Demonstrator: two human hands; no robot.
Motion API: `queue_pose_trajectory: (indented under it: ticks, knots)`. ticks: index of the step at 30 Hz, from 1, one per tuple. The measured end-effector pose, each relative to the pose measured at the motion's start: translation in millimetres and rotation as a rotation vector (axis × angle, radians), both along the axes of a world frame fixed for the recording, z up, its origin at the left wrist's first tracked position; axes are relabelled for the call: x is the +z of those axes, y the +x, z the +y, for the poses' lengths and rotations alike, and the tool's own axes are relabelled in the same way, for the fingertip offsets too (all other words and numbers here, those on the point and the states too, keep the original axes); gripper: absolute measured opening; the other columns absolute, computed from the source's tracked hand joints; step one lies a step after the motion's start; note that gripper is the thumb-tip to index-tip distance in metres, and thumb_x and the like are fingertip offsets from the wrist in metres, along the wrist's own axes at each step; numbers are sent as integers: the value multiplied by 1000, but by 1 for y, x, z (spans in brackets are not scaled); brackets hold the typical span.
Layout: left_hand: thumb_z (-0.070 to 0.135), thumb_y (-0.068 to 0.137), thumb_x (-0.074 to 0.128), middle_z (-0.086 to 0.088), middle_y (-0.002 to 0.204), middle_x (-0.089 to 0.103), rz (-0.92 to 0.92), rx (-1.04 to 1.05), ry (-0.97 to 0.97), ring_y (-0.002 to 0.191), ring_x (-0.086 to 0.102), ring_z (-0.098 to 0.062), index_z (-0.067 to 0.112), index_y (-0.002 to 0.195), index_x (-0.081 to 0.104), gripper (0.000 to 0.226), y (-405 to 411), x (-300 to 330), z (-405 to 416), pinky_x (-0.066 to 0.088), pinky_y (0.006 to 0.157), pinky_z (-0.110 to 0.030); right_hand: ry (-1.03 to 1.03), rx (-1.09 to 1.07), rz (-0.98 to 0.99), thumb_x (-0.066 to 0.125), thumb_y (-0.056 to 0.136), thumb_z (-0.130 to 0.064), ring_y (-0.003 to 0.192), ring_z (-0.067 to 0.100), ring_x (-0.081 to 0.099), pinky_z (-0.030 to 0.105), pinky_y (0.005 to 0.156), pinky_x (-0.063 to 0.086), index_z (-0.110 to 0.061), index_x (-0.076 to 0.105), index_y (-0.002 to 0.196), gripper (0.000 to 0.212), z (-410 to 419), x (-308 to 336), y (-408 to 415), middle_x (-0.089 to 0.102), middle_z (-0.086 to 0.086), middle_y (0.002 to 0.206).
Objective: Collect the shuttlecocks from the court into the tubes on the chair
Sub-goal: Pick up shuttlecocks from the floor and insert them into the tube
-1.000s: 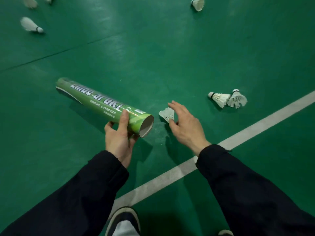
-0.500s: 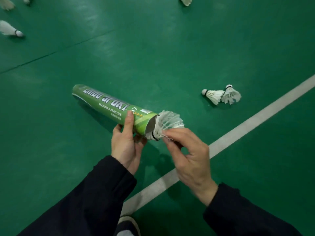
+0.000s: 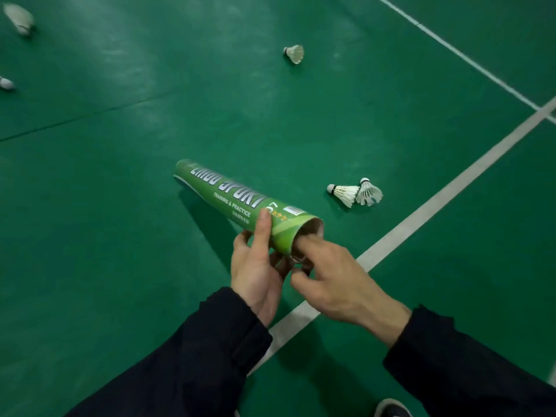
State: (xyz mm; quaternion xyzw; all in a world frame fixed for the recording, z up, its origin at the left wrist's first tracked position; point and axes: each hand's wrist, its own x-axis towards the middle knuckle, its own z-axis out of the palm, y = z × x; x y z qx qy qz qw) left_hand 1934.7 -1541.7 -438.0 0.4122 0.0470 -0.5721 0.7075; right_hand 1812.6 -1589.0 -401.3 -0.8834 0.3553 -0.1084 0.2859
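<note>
My left hand point(image 3: 255, 272) grips a green cardboard shuttlecock tube point(image 3: 237, 197) near its open end, holding it tilted above the court with its mouth facing me. My right hand point(image 3: 337, 281) is at that mouth, index finger poking inside and the other fingers curled loosely. No shuttlecock shows in the mouth; whatever is inside the tube is hidden. Two white feather shuttlecocks point(image 3: 346, 192) point(image 3: 368, 192) lie touching on the floor just right of the tube. Another shuttlecock point(image 3: 294, 53) lies farther away.
Two more shuttlecocks point(image 3: 19, 18) point(image 3: 6, 83) lie at the far left edge. A white court line point(image 3: 436, 203) crosses the green floor diagonally under my hands. My shoe point(image 3: 391, 409) shows at the bottom right. No chair is in view.
My right hand picked a shuttlecock off the floor, brought it to the tube's mouth and pushed it in; it is now out of sight. The view has shifted left and up.
</note>
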Motion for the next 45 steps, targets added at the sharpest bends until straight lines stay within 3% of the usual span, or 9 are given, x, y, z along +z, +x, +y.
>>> queue_pose_trajectory:
  ticks: [4,10,16,23,26,29,32,39,45]
  knots:
    - [52,85,68,-31,136,63,56,17,-33,96,72,-28,-8,143,52,86,13,13,-1,62,72,-32,-169,53,-115,68,87,-22,72,-14,49,8,70,38,-19,67,123,36,5,25,-5,68,-8,122]
    - [50,86,75,-24,130,70,-11,25,7,112,73,-33,1,147,45,84,11,12,-13,63,80,-38,23,307,412,41,102,-46,97,34,63,48,82,52,-19,56,108,32,-37,36,23,65,6,113]
    - [43,89,69,-27,128,69,-109,40,79,101,75,-31,-5,142,48,74,33,-5,-32,64,77,-41,197,260,-134,65,90,-32,77,8,60,21,72,50,-23,70,110,22,-60,-5,18,67,-17,98]
    - [50,69,80,-7,123,74,-325,-19,243,101,78,-22,12,152,39,100,20,-14,-107,61,80,-38,681,-503,-514,64,98,-17,69,20,60,34,62,53,-12,69,89,11,-132,-71,-62,65,1,76]
    - [53,68,80,-6,124,75,-351,10,285,100,78,-20,13,153,39,102,-2,-14,-138,62,73,-33,783,-876,-550,63,99,-16,89,16,63,31,78,57,-18,67,104,7,-179,-109,-98,67,-1,99]
    - [51,73,77,-7,124,75,-372,43,360,97,78,-18,12,152,41,95,-26,-11,-149,62,71,-32,594,-841,-431,65,97,-22,100,3,61,27,88,56,-29,64,110,14,-203,-142,-113,60,-7,122]
    - [47,80,71,-10,123,76,-358,31,424,99,78,-20,9,145,49,79,-47,4,-144,66,76,-35,451,-754,-281,62,99,-22,89,-1,58,11,72,50,-31,62,113,16,-215,-165,-117,49,-9,131]
    - [45,84,65,-13,118,77,-371,-77,453,103,76,-24,4,134,57,65,-68,43,-152,66,76,-32,613,-1024,-388,62,85,-70,87,7,64,35,79,53,-25,64,109,52,-254,-181,-110,65,-12,96]
    - [49,76,72,-11,124,76,-452,-12,428,103,76,-24,8,142,51,80,-66,43,-193,63,84,-37,550,-1111,-520,64,96,-32,67,13,55,31,57,44,-23,71,97,12,-267,-170,-125,66,-6,82]
